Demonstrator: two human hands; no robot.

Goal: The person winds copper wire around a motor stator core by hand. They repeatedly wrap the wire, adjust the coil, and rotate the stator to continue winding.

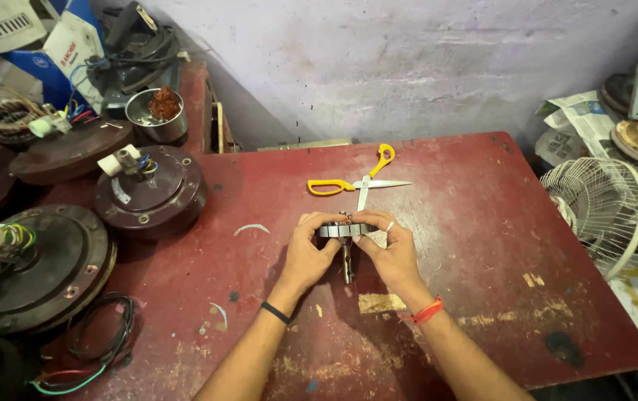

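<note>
while i pinch the grey motor core (342,230) between left hand (308,252) and right hand (393,252), fingers closed on its rim, its shaft rests steadied on the red worktop (482,245) near yellow scissors (356,182).

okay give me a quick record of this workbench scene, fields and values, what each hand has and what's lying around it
Surface: worn red wooden table
Left hand: left hand grips the left edge of a round grey metal stator core with a shaft
Right hand: right hand grips the core's right edge
Core position: held on edge, shaft pointing down toward the table
Just beyond the hands: open yellow-handled scissors
Left side: dark brown round fan motor housings, loose coloured wires
Right side: white wire fan guard
</note>
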